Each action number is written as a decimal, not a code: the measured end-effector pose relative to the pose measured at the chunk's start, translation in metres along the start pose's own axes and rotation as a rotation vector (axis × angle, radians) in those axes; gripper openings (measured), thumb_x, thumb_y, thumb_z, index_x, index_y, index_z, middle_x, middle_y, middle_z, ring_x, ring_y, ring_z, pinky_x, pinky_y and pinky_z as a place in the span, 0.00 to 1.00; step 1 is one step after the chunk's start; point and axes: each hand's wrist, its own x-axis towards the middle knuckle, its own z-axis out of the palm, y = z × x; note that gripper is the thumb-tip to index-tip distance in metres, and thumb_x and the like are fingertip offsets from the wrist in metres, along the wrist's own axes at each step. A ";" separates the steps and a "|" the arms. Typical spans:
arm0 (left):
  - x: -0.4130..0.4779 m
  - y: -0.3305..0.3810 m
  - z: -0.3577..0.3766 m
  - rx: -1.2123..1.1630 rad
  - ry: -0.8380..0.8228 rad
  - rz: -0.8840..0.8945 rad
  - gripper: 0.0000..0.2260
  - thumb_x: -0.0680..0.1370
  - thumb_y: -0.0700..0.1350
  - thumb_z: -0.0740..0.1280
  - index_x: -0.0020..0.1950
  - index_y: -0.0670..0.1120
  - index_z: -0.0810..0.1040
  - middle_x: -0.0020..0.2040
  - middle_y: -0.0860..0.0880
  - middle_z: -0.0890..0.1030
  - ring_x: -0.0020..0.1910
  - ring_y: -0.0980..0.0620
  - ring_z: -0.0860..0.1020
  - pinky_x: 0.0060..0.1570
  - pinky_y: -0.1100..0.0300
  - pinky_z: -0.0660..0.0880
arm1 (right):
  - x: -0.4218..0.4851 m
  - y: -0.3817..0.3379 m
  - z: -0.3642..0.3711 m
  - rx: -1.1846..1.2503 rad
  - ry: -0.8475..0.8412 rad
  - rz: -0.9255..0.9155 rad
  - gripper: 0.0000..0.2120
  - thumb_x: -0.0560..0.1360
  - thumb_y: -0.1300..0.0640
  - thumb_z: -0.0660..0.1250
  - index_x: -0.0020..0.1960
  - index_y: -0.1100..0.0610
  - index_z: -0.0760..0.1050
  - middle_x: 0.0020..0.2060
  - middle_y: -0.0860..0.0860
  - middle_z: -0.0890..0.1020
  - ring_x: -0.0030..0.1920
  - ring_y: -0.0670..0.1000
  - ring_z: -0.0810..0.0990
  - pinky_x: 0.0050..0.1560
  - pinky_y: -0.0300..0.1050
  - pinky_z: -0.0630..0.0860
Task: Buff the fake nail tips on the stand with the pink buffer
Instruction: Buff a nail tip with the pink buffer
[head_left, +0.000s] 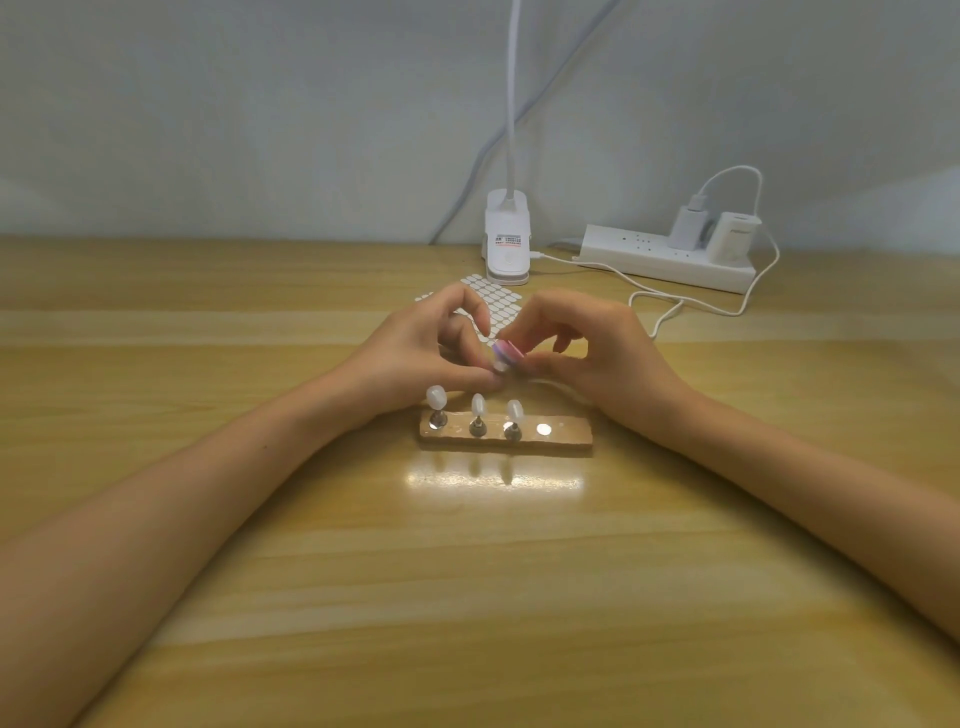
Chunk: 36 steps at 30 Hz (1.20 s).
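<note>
On the worktop (467, 597), just beyond the stand (571, 435), both hands meet. The right hand (597, 353) pinches the pink buffer (509, 352) between its curled fingers and thumb. The left hand (421, 353) pinches a small pale piece (500, 366) against the buffer, too blurred to tell further. Three nail tips (478, 404) stand upright on pegs at the stand's left part. Far behind lie a sticker sheet (498, 297), a clip lamp (506, 244) and a power strip (665, 258).

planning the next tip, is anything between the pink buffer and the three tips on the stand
Nothing separate. Only the left hand, pinching a small pale piece against the pink buffer in the right hand, lies just behind the nail tips on the stand.
</note>
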 end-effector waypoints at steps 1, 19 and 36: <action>0.000 0.000 0.001 -0.003 -0.003 -0.001 0.17 0.71 0.36 0.77 0.54 0.42 0.73 0.33 0.54 0.82 0.37 0.56 0.81 0.52 0.59 0.78 | -0.001 -0.001 0.000 -0.003 0.001 -0.006 0.05 0.74 0.60 0.75 0.45 0.61 0.81 0.41 0.50 0.84 0.44 0.47 0.81 0.44 0.50 0.76; -0.001 0.001 0.001 0.014 -0.001 -0.003 0.16 0.72 0.36 0.77 0.53 0.42 0.74 0.33 0.54 0.81 0.37 0.56 0.80 0.51 0.60 0.78 | 0.001 -0.002 0.001 -0.019 -0.010 -0.054 0.04 0.74 0.60 0.75 0.46 0.61 0.82 0.41 0.50 0.83 0.44 0.47 0.79 0.46 0.45 0.76; 0.002 0.000 0.000 -0.003 -0.006 -0.005 0.17 0.71 0.36 0.77 0.53 0.45 0.73 0.33 0.54 0.81 0.36 0.56 0.80 0.49 0.61 0.78 | 0.000 0.001 -0.001 -0.036 -0.034 -0.064 0.06 0.74 0.66 0.73 0.51 0.62 0.84 0.46 0.55 0.83 0.48 0.54 0.81 0.51 0.53 0.77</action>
